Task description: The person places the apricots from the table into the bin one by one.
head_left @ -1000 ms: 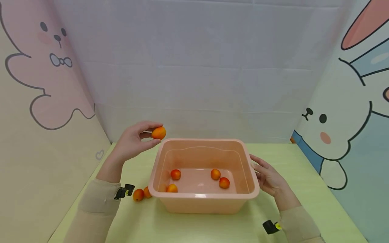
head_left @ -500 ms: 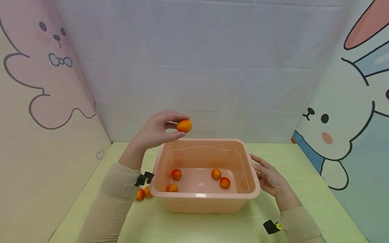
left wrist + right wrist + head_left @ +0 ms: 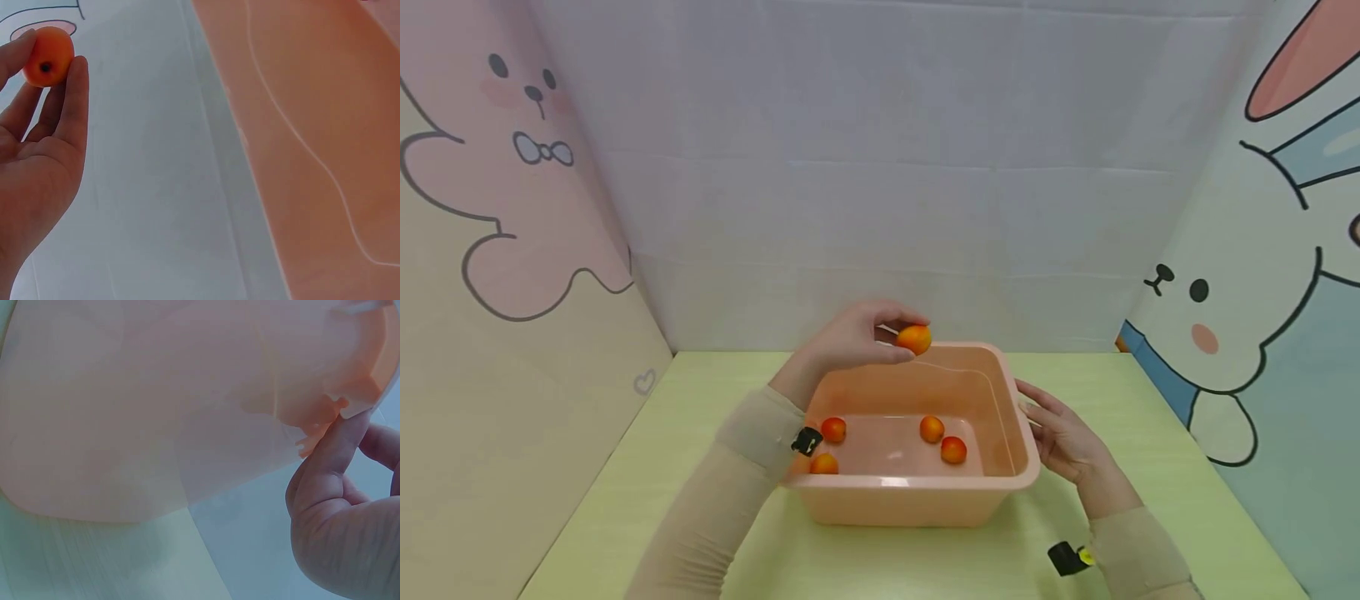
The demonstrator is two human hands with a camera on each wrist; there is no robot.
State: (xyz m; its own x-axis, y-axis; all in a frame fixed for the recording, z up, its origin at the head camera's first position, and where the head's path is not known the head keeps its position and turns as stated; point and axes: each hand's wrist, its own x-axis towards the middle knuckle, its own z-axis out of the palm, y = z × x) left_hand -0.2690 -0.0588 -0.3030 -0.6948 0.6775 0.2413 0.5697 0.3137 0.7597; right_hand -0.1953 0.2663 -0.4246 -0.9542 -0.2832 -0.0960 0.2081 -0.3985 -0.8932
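Note:
A small orange fruit [image 3: 914, 339] is pinched between the fingertips and thumb of my left hand [image 3: 857, 340], raised over the back part of a peach plastic basin [image 3: 917, 505]. In the left wrist view the fruit [image 3: 49, 57] shows a dark spot at one end. Several like fruits, such as the one at the left [image 3: 833, 430] and a redder one [image 3: 953, 450], lie on the basin's floor. My right hand [image 3: 1063, 440] touches the basin's right rim from outside. Up close, in the right wrist view, a digit of my right hand [image 3: 344, 506] meets the rim's underside.
The basin stands on a pale green table [image 3: 1150, 467]. A white sheet [image 3: 895, 200] hangs behind it, with cartoon-printed panels on the left [image 3: 512, 400] and right [image 3: 1247, 317]. The left forearm hides the basin's left side.
My left hand has carried its fruit rightward from beyond the basin's left rim, rising and then lowering. The left forearm now covers the fruits on the table. My right hand stays at the rim.

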